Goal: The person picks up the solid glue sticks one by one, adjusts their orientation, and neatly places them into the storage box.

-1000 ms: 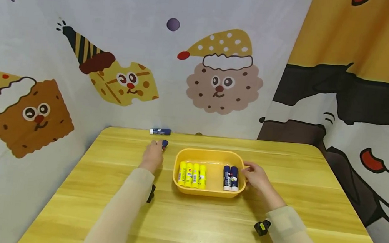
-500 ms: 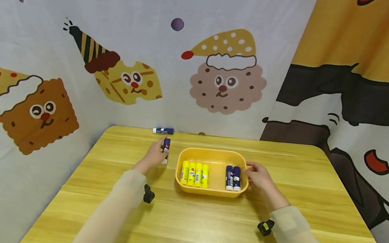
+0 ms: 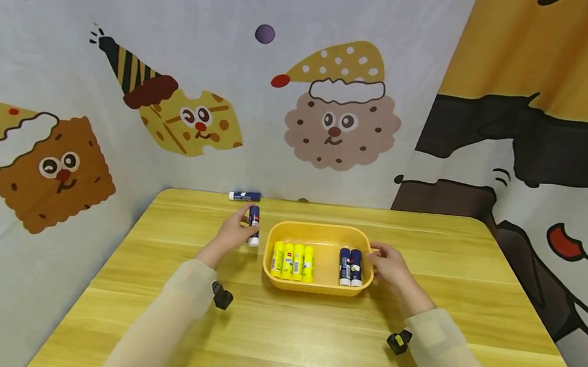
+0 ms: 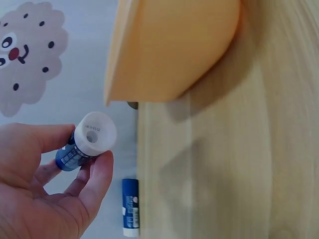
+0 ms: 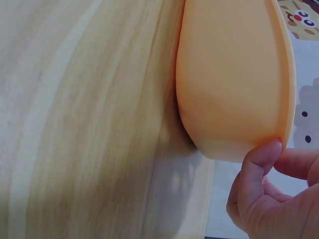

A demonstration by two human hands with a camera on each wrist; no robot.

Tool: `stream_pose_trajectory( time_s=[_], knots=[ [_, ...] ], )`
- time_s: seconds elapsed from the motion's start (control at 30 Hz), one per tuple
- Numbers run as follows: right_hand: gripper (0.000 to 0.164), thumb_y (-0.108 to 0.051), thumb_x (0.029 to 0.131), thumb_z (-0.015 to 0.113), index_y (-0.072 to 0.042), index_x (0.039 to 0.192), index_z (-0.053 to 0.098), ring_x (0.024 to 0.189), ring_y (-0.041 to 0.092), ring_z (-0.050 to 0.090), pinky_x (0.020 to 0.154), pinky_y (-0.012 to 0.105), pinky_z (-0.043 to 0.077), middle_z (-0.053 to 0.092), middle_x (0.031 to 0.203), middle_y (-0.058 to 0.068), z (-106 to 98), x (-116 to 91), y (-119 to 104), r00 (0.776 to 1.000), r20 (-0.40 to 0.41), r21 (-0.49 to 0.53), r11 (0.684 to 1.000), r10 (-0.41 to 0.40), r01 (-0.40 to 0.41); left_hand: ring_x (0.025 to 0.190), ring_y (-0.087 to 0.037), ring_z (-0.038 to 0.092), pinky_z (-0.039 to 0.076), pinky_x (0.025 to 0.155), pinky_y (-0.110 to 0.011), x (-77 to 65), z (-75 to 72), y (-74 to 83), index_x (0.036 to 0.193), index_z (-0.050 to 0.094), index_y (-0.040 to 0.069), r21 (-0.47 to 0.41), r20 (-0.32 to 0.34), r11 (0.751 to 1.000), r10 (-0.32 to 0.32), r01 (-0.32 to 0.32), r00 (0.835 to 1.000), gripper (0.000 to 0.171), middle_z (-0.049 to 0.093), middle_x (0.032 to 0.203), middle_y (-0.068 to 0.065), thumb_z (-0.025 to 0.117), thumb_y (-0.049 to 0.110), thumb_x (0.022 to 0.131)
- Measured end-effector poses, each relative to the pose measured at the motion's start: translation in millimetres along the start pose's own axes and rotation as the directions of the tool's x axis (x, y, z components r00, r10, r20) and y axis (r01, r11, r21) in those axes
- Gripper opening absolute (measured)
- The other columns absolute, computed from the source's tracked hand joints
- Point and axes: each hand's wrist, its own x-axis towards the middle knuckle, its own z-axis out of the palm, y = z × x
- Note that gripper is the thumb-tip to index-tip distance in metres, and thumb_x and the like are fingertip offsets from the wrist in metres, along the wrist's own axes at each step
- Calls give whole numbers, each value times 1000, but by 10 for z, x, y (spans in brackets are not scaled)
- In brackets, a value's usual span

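Observation:
My left hand (image 3: pixel 230 234) pinches a dark blue glue stick (image 3: pixel 254 224) between thumb and fingers, just left of the yellow plastic basket (image 3: pixel 316 288). In the left wrist view the white end of that glue stick (image 4: pixel 97 134) points at the camera, and it is off the table. My right hand (image 3: pixel 391 268) grips the basket's right end; thumb and fingers pinch its rim (image 5: pixel 285 134) in the right wrist view. Inside the basket, several yellow glue sticks (image 3: pixel 293 262) lie side by side on the left, and two dark blue glue sticks (image 3: pixel 351 268) on the right.
Another dark blue glue stick (image 3: pixel 245 196) lies on its side at the table's back edge, behind my left hand. The wooden table (image 3: pixel 301 341) runs up to a wall cloth (image 3: pixel 225 14) printed with cartoon biscuits.
My left hand has drawn the dark blue glue stick towards me and a little right, lifting it and turning it so more shows. My right hand keeps its grip on the basket.

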Motion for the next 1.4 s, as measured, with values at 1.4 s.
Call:
stream_pose_trajectory(
  time_s=[1.4],
  knots=[
    [45,-11,97,51,-1,139,40,76,17,51,58,28,52,44,102,11,-16,17,0,1000,17,-30,999,-13,13,78,-18,56,51,64,-27,-354,1470,957,141,42,16,3,116,1000,-1,1,993,62,58,101,-9,70,17,85]
  ],
)
